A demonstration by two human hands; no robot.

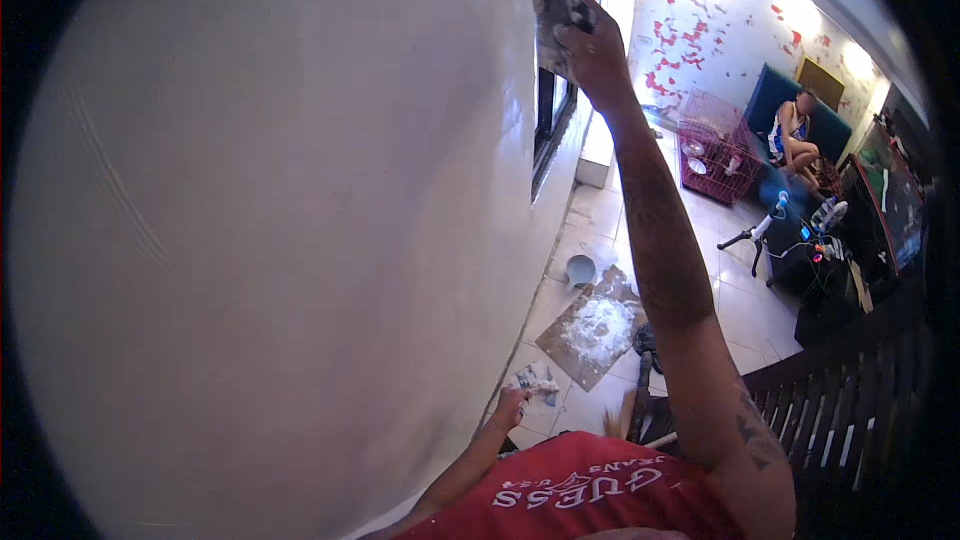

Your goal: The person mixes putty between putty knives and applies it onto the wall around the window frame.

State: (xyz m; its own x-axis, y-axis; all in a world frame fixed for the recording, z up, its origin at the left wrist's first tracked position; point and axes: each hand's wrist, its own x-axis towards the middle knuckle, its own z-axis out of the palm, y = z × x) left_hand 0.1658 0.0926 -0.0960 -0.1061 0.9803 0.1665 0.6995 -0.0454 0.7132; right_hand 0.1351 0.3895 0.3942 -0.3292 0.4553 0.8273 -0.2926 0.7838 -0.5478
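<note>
My right arm reaches up to the wall's edge beside the window. In my right hand (600, 52) is a wide, flat putty knife (556, 18), its blade smeared with white and lying at the corner of the wall (330, 190). Down by my waist, my left hand (512, 408) is closed on a second flat putty knife (536, 382), which carries white putty. The wall is off-white, with a smooth, slightly patchy surface and some curved scrape lines at the left.
On the tiled floor lie a board (572, 345) heaped with white powder and a grey bucket (580, 270). Farther off are a pink wire cage (718, 148), a white stand (765, 225) and a seated person (790, 130). A dark slatted piece (850, 390) stands at my right.
</note>
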